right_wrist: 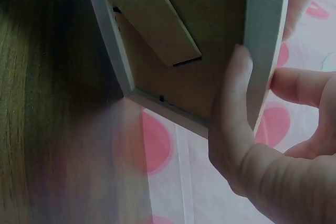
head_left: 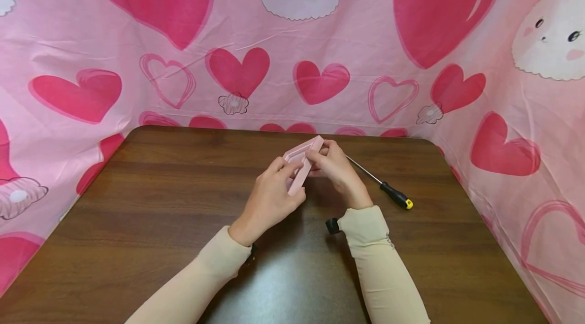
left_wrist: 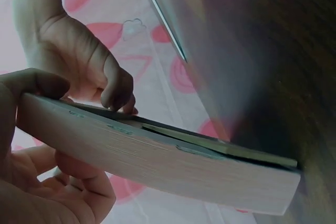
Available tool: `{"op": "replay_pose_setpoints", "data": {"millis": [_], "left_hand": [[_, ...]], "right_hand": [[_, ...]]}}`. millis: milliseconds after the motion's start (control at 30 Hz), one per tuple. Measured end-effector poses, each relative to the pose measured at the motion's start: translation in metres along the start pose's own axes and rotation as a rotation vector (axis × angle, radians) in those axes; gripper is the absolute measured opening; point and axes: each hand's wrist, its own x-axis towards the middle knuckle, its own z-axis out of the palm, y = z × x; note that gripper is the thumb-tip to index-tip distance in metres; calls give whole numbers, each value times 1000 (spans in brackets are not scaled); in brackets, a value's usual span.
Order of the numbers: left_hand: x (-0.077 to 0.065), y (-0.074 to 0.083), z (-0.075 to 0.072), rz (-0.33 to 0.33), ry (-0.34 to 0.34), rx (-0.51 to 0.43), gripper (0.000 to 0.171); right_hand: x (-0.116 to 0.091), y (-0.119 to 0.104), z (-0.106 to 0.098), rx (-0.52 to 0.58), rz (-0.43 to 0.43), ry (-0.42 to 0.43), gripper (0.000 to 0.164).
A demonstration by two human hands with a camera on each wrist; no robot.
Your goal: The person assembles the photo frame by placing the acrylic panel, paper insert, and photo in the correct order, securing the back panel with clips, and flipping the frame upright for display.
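A pink picture frame (head_left: 299, 180) is held tilted above the table between both hands. My left hand (head_left: 272, 194) grips its near left part, thumb at the lower edge and fingers reaching over the face. At the far right side, my right hand (head_left: 337, 165) pinches the frame's edge. The right wrist view shows the brown backing board (right_wrist: 144, 69) with its stand leg (right_wrist: 163, 30) lying against it, and small dark tabs by the rim. From the left wrist, the long pink side (left_wrist: 168, 161) is seen edge-on, with greenish worn marks.
A screwdriver (head_left: 394, 195) with a black and yellow handle lies on the brown wooden table (head_left: 137, 202), right of the hands, its shaft pointing toward the frame. A pink heart-patterned cloth (head_left: 274, 34) hangs behind and along the sides of the table.
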Motion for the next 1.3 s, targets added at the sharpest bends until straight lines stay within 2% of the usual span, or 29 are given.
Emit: {"op": "replay_pose_setpoints", "data": {"millis": [167, 367, 567, 733, 1033, 1300], "left_hand": [[-1, 0, 2, 21, -55, 43, 49], [-2, -2, 3, 37, -117, 64, 54], [0, -6, -3, -36, -215, 43, 68], [4, -14, -11, -76, -252, 38, 79], [11, -35, -23, -167, -314, 36, 87], [11, -52, -27, -264, -425, -57, 89]], "right_hand": [[1, 3, -2, 8, 28, -2, 54], [3, 6, -4, -50, 46, 7, 55], [8, 11, -10, -75, 57, -14, 53], [8, 13, -14, -104, 73, -44, 49], [9, 17, -22, -141, 83, -79, 49], [12, 22, -27, -182, 88, -80, 57]]}}
